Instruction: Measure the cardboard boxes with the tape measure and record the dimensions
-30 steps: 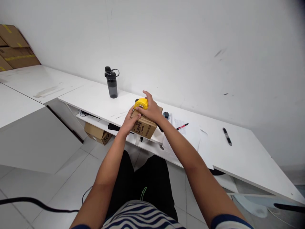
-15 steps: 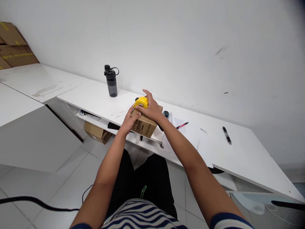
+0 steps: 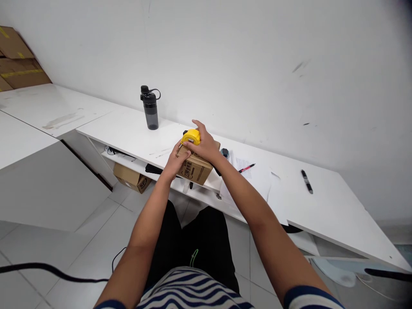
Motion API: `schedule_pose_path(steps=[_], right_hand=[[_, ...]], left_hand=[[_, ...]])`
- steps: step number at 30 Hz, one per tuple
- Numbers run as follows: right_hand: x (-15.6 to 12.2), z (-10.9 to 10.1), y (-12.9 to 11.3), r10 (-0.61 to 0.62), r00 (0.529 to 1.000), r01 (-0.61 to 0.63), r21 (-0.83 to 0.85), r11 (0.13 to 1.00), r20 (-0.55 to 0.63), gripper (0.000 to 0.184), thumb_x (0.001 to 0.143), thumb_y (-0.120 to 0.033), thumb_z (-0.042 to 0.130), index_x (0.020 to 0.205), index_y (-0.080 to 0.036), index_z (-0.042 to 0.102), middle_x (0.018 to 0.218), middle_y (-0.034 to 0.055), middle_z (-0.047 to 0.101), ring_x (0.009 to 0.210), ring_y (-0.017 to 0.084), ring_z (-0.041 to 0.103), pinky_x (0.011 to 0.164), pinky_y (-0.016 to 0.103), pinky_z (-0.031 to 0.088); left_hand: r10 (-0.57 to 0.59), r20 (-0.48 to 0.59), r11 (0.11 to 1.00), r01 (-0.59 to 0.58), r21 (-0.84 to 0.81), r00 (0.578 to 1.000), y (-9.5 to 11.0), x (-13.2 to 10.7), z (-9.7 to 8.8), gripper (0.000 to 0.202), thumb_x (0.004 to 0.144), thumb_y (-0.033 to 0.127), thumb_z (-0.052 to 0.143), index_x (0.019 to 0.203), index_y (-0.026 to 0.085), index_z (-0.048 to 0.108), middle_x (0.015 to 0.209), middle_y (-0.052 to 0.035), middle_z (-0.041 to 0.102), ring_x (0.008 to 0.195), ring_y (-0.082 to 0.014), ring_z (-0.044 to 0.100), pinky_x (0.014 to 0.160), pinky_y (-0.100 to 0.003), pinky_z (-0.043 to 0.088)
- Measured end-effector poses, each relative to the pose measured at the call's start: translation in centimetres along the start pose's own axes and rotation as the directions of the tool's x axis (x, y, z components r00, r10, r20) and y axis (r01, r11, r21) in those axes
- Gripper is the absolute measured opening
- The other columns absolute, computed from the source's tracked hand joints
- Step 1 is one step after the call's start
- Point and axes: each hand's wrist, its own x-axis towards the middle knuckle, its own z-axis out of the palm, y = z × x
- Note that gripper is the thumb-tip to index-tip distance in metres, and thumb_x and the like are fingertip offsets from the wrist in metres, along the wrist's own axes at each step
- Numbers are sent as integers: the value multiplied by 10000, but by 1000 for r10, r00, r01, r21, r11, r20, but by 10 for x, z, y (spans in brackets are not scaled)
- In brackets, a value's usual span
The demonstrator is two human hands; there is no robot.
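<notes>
A small brown cardboard box (image 3: 195,169) sits at the front edge of the white desk (image 3: 322,206). On its top rests a yellow tape measure (image 3: 190,137). My right hand (image 3: 204,145) is curled round the tape measure from the right side. My left hand (image 3: 174,162) grips the box's near left corner, its fingertips pinched close under the tape measure; whether they hold the tape's end is not visible.
A dark water bottle (image 3: 150,107) stands at the back left. Papers (image 3: 257,178), a red pen (image 3: 246,168) and a black marker (image 3: 306,182) lie to the right. Another cardboard box (image 3: 131,178) sits on the floor under the desk. A black cable (image 3: 48,270) crosses the floor.
</notes>
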Motion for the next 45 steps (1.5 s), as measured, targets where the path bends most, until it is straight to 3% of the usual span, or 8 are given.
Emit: schedule_pose_path(steps=[17,26,40,45], right_hand=[[1,-1,-2,-8,999,12,-108,994,45,770,827,-476,608,1470,-302,222,1328,105,534,1200,329,536,964,543,472],[0,2,4,10,1000,-6,-137,990,29,824,856,-460,596,1490,-302,95,1233,111,539,1000,281,619,908,496,493],[4,-4,5,61,996,-46,-187,981,70,792,821,-524,602,1475,-317,209,1145,84,624,965,305,626,865,531,495],[-3,-25,4,110,989,-91,-175,980,103,833,753,-541,682,1439,-294,281,1074,66,628,905,281,632,842,493,504]], left_hand=[[17,4,1000,-16,-23,1000,-2,1,1,682,795,396,677,1426,274,450,1339,-55,601,1201,-257,580,1034,-394,443],[48,-8,999,-48,-21,999,-3,1,2,635,792,399,671,1389,253,509,1294,-55,635,1164,-251,600,995,-367,468],[15,-79,998,-19,-53,997,-2,6,9,591,773,351,668,1343,233,565,1268,-58,657,1143,-255,612,975,-374,479],[-16,-103,998,9,-70,995,1,4,9,647,768,358,683,1387,236,538,1373,-67,597,1207,-259,580,1027,-376,453]])
